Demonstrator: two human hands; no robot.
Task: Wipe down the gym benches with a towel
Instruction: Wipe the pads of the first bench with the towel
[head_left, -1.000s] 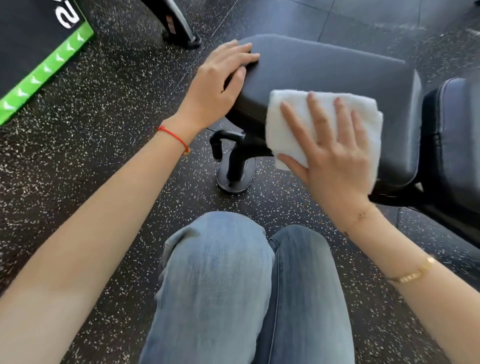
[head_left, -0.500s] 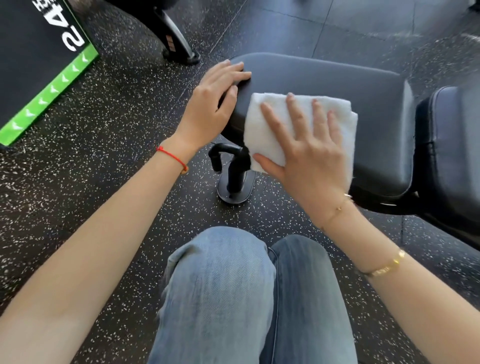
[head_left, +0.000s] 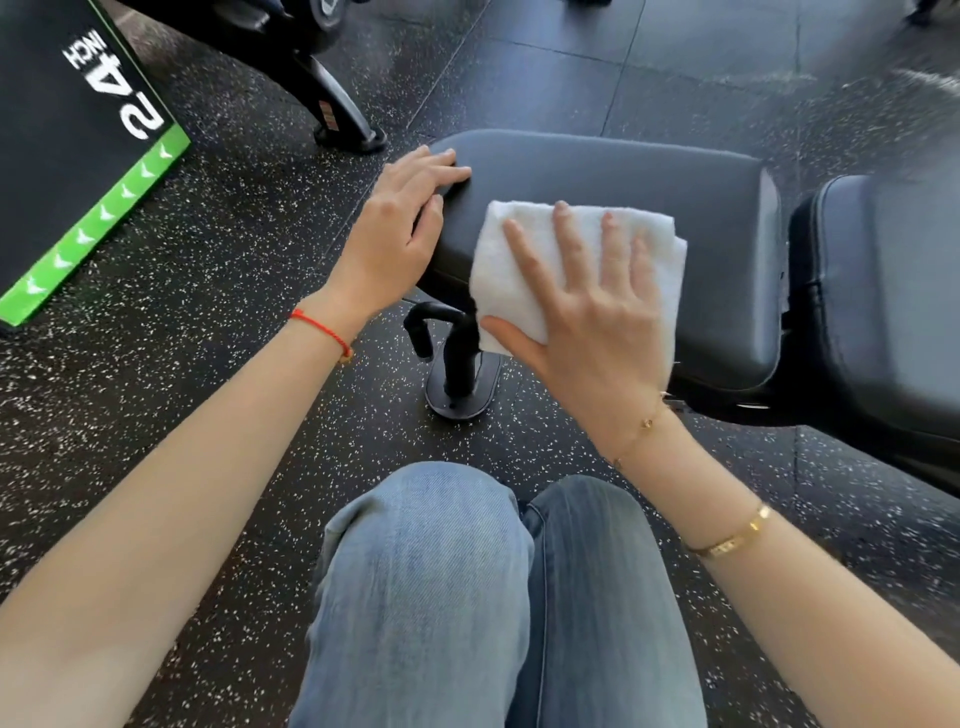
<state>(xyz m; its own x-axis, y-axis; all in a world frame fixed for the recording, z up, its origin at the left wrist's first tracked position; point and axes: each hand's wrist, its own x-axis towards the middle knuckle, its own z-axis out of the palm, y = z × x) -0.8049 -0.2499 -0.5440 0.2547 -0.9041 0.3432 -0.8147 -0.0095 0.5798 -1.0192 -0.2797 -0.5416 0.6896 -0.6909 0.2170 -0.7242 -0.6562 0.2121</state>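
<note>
A black padded bench seat (head_left: 649, 176) lies across the middle of the view, with a second pad (head_left: 883, 291) to its right. A folded white towel (head_left: 519, 270) rests on the seat's near left part, draping a little over the near edge. My right hand (head_left: 597, 322) lies flat on the towel with fingers spread, pressing it to the pad. My left hand (head_left: 400, 234) rests over the seat's left end, fingers curved on the edge, holding nothing else.
Under the seat stands the bench's black foot with a curved handle (head_left: 457, 358). A black plyo box with a green stripe (head_left: 83, 171) is at the left. Another machine's leg (head_left: 337, 114) is behind. My knees in jeans (head_left: 467, 597) are below. The floor is speckled rubber.
My right hand has slid the towel leftward along the seat toward my left hand. The camera view has shifted, so the bench sits lower in frame.
</note>
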